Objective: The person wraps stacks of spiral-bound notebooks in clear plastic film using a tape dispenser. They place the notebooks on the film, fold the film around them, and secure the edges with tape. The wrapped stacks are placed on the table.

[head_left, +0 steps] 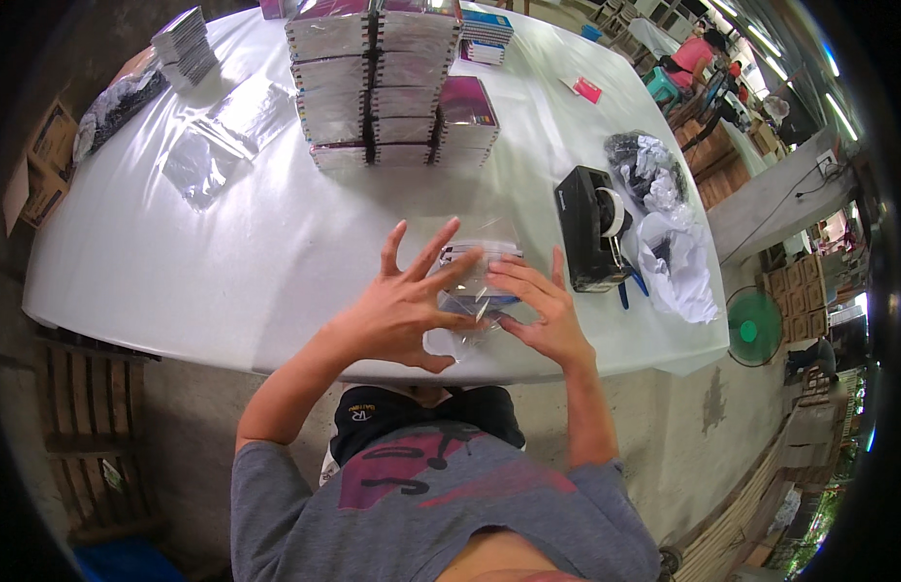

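A small wire-bound notebook bundle in clear plastic wrap (484, 254) lies near the table's front edge, between my two hands. My left hand (397, 303) is open over its left side, fingers spread wide, some fingertips at the plastic. From the right, my right hand (546, 315) reaches over the bundle with fingers stretched out and the fingertips on its top. The two hands' fingertips nearly meet there. Fingers and glare on the film hide part of the bundle.
Tall stacks of wire-bound notebooks (336, 102) stand ahead on the white table (276, 228). Flat clear plastic sheets (203, 165) lie to the left. A black tape dispenser (581, 233), blue-handled tool (637, 281) and crumpled plastic (669, 252) sit at right. A person in pink (691, 58) sits farther off.
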`<state>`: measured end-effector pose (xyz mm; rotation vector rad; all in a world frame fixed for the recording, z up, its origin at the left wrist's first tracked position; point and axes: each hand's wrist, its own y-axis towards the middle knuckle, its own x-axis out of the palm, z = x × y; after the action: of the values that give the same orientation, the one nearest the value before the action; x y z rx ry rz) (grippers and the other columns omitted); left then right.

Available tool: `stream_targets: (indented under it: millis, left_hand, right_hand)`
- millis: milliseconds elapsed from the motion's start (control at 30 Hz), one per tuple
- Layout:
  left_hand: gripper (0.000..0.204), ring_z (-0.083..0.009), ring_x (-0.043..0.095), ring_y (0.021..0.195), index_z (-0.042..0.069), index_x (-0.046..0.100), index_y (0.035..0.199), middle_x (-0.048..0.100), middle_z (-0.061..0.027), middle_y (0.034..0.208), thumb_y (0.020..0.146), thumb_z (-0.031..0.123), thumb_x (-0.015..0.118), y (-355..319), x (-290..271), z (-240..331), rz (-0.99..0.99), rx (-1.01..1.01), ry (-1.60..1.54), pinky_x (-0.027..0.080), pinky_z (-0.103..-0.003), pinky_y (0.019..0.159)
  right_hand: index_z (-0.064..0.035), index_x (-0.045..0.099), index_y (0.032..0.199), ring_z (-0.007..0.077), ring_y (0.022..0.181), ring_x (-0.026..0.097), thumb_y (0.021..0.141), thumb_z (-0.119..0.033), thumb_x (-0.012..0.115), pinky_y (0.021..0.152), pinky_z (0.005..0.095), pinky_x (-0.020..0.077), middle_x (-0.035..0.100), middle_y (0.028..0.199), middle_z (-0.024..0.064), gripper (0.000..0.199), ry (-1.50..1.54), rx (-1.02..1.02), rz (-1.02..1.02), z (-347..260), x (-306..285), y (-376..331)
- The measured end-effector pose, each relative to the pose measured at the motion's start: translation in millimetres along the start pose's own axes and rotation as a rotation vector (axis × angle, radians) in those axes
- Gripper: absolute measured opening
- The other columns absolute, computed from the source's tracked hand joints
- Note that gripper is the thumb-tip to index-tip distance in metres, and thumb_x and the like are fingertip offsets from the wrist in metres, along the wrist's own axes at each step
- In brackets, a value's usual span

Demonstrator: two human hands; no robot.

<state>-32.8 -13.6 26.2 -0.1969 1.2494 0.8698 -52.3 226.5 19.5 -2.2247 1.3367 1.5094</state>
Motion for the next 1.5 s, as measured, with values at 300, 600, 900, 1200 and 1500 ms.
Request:
stream_targets:
  millis: [300, 600, 900, 1200, 1500]
  left_hand:
    - [0.052, -0.0254, 0.057, 0.106, 0.005, 0.053, 0.126, 0.058, -0.0179, 0.119, 0.077, 0.019, 0.065, 43.7, 16.3, -71.1, 0.088, -0.242, -0.962, 0.045, -0.032, 0.089]
    - [0.022, -0.0166, 0.065, 0.082, -0.005, 0.066, 0.097, 0.067, -0.0136, 0.089, 0.081, 0.002, 0.053, 95.0, 0.1, -82.7, -0.119, -0.173, -1.165, 0.053, -0.028, 0.079]
    - [0.026, -0.0243, 0.049, 0.116, 0.013, 0.065, 0.107, 0.063, -0.0034, 0.112, 0.085, 0.024, 0.059, 63.8, -39.5, -48.9, 0.678, 0.167, -0.474, 0.035, -0.04, 0.094]
    - [0.059, -0.032, 0.014, 0.139, 0.026, 0.055, 0.126, 0.052, 0.0041, 0.131, 0.081, 0.063, 0.048, 15.9, 9.4, -44.4, 0.155, 0.176, -0.003, -0.01, -0.056, 0.104]
    - [0.07, -0.0317, 0.005, 0.14, 0.028, 0.054, 0.124, 0.048, 0.0083, 0.134, 0.061, 0.054, 0.068, 12.1, -3.0, -34.4, 0.017, 0.04, -0.004, -0.021, -0.058, 0.104]
  right_hand:
    - [-0.0192, 0.058, 0.116, 0.0149, 0.12, 0.048, 0.061, -0.003, 0.076, 0.111, 0.0563, 0.007, 0.056, 0.121, -0.0037, 0.06, -0.03, -0.035, 0.003, -0.4, 0.8, 2.1]
    - [-0.016, 0.058, 0.112, 0.0183, 0.12, 0.049, 0.061, 0.001, 0.074, 0.112, 0.0494, 0.0115, 0.057, 0.12, -0.0009, 0.057, -0.016, -0.048, 0.006, 3.5, 2.7, 3.2]
    - [-0.0163, 0.058, 0.112, 0.0194, 0.12, 0.049, 0.059, 0.002, 0.075, 0.111, 0.0498, 0.0115, 0.056, 0.121, 0.0004, 0.059, -0.024, -0.061, 0.021, 7.7, 4.9, -0.2]
    - [-0.0164, 0.058, 0.112, 0.0228, 0.121, 0.047, 0.059, -0.001, 0.076, 0.11, 0.0512, 0.0156, 0.054, 0.124, 0.0015, 0.058, 0.018, -0.037, 0.024, 5.4, 6.5, -1.4]
    - [-0.0063, 0.061, 0.106, 0.015, 0.107, 0.052, 0.074, -0.01, 0.073, 0.091, 0.0347, 0.043, 0.053, 0.122, 0.0053, 0.035, 0.461, 0.462, 0.54, 52.6, -73.4, -47.8]
